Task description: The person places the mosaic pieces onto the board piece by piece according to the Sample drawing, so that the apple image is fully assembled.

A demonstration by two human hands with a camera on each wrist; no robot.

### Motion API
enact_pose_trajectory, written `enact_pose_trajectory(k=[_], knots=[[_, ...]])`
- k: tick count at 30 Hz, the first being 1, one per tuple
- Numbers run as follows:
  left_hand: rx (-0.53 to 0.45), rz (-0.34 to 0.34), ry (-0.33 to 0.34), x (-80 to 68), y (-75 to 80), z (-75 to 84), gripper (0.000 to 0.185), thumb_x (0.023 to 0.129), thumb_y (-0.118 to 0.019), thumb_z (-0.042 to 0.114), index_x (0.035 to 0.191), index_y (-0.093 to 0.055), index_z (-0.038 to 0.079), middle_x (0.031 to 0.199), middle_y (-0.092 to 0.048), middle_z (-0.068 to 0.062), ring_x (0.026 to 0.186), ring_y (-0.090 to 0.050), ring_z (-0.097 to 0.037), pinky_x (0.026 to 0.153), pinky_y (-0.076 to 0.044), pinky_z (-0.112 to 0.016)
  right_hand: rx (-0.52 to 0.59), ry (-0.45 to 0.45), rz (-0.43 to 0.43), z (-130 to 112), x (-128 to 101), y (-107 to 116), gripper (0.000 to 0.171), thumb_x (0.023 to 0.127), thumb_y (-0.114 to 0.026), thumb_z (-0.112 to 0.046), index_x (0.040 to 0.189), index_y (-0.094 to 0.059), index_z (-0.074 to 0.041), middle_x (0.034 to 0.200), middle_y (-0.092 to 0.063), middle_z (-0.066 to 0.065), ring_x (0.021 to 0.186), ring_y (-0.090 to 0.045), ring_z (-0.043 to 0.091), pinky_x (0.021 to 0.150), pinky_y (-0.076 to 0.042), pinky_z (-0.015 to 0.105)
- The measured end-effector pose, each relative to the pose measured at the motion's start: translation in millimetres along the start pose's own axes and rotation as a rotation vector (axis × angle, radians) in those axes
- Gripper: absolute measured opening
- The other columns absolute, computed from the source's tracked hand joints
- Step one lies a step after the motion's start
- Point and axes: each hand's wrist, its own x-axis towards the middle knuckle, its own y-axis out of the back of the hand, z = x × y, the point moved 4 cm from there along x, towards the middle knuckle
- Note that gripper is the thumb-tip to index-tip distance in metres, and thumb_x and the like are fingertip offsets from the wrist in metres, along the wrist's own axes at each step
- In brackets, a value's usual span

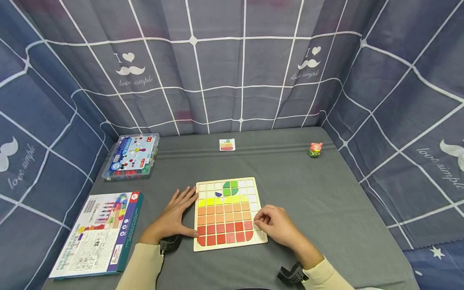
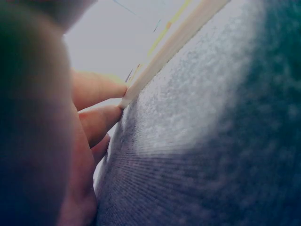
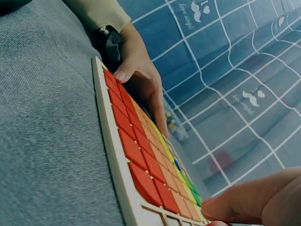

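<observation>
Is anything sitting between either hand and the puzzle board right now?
Nothing visible does. The left hand lies flat with its fingers against the left edge of the puzzle board, and the right hand rests with curled fingers at the board's lower right corner. Both already touch it; the grey cloth around them holds nothing nearby.

The puzzle board [image 1: 229, 213] lies mid-table between the left hand [image 1: 174, 215] and right hand [image 1: 277, 225]. Behind it sits a card [image 1: 227, 144]; a box [image 1: 98, 235] lies left.

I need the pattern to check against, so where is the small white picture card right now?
In the head view the small white picture card lies alone on the grey table, at its far middle, beyond the wooden tile board and left of the small pink toy figure.
</observation>
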Motion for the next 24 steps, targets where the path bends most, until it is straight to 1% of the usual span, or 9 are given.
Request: enact_pose_trajectory(k=[6,12,15,17,20,21,23,24], knots=[[-0.026,-0.028,0.039,-7.5,-6.6,-4.1,0.133,0.065,-0.092,0.068,0.165,-0.034,0.005,0.173,-0.020,-0.012,0.158,-0.011,-0.038,0.124,0.004,-0.058,-0.007,-0.034,-0.054,4,-5,-9,0.014,0.093,-0.080,-0.005,0.085,-0.075,-0.016,0.080,-0.059,-0.011,0.068,-0.057,0.004,0.058,-0.053,0.024],[-0.035,-0.008,0.039,-8.5,-5.4,-4.4,0.132,0.063,-0.093,0.066,0.165,-0.035,0.005,0.173,-0.021,-0.012,0.158,-0.012,-0.038,0.124,0.004,-0.059,0.022,-0.011,-0.043,6,-3,-10,0.014,0.093,-0.081,-0.006,0.086,-0.076,-0.016,0.081,-0.060,-0.011,0.068,-0.058,0.005,0.058,-0.053,0.025],[-0.035,-0.013,0.041,-8.1,-5.0,-4.2,0.132,0.063,-0.093,0.067,0.165,-0.035,0.005,0.173,-0.021,-0.011,0.158,-0.012,-0.038,0.125,0.004,-0.058,-0.002,0.016,-0.048,9,0,-4,0.014,0.093,-0.081,-0.005,0.086,-0.076,-0.016,0.080,-0.060,-0.012,0.068,-0.058,0.004,0.058,-0.053,0.024],[-0.048,-0.020,0.048,-7.9,-4.5,-4.5,0.131,0.064,-0.093,0.066,0.165,-0.035,0.005,0.173,-0.021,-0.011,0.158,-0.011,-0.037,0.124,0.005,-0.059,-0.039,0.049,-0.037,10,5,4,0.013,0.092,-0.082,-0.005,0.087,-0.076,-0.016,0.081,-0.060,-0.013,0.068,-0.058,0.003,0.058,-0.053,0.024],[-0.085,-0.030,0.083,-5.1,0.2,-6.5,0.127,0.067,-0.094,0.062,0.165,-0.037,0.006,0.172,-0.025,-0.010,0.158,-0.013,-0.037,0.124,0.002,-0.060,-0.133,0.094,0.008,12,21,25,0.010,0.092,-0.083,-0.008,0.089,-0.077,-0.016,0.082,-0.060,-0.013,0.069,-0.058,0.004,0.060,-0.054,0.026],[-0.091,-0.029,0.100,-3.4,3.5,-7.9,0.124,0.068,-0.094,0.061,0.164,-0.038,0.007,0.171,-0.028,-0.011,0.158,-0.015,-0.038,0.124,-0.001,-0.062,-0.165,0.108,0.027,12,28,35,0.008,0.092,-0.083,-0.010,0.090,-0.077,-0.014,0.083,-0.062,-0.011,0.071,-0.060,0.006,0.061,-0.055,0.028],[-0.087,-0.028,0.130,2.7,15.2,-11.7,0.116,0.072,-0.093,0.058,0.163,-0.041,0.009,0.167,-0.037,-0.013,0.155,-0.024,-0.040,0.124,-0.012,-0.064,-0.237,0.133,0.063,12,46,55,0.005,0.095,-0.081,-0.014,0.096,-0.078,-0.011,0.089,-0.067,-0.005,0.077,-0.066,0.014,0.067,-0.057,0.034],[-0.074,-0.029,0.138,7.8,23.5,-14.8,0.111,0.075,-0.092,0.057,0.162,-0.043,0.009,0.164,-0.040,-0.014,0.153,-0.028,-0.042,0.122,-0.018,-0.065,-0.275,0.139,0.074,12,56,65,0.011,0.097,-0.079,-0.018,0.101,-0.078,-0.008,0.095,-0.070,0.000,0.085,-0.068,0.020,0.074,-0.058,0.040]])
